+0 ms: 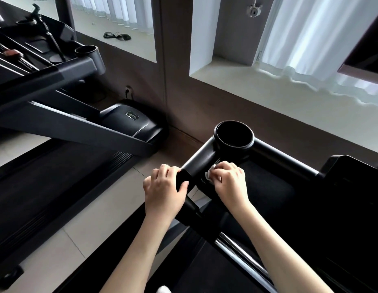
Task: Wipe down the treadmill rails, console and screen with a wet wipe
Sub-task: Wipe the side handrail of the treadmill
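Near edge: white scrap [163, 289] between the forearms, cut off, can't identify.

Left hand [164, 187]: fingers and thumb wrapped round the rail [199, 163], apparently steadying.

Right hand [228, 182]: just beside the left, further up the same rail. Fingers curled, pinching the wipe [210, 176] against the tube. Only a small white edge of the wipe shows under the fingertips; its size and wetness can't be judged.

Step, as I read it: rail wiping, near the top end.

Just past the right fingertips: cup holder [234, 147] at the corner joint.

Next move likely calls for working the wipe round that joint, then along the crossbar toward the console.

Right of the right hand: dark panel [352, 172], probably the console, in shadow and cut off. Screen not made out.

Far left of the left hand: second treadmill [57, 102], partly out of frame.
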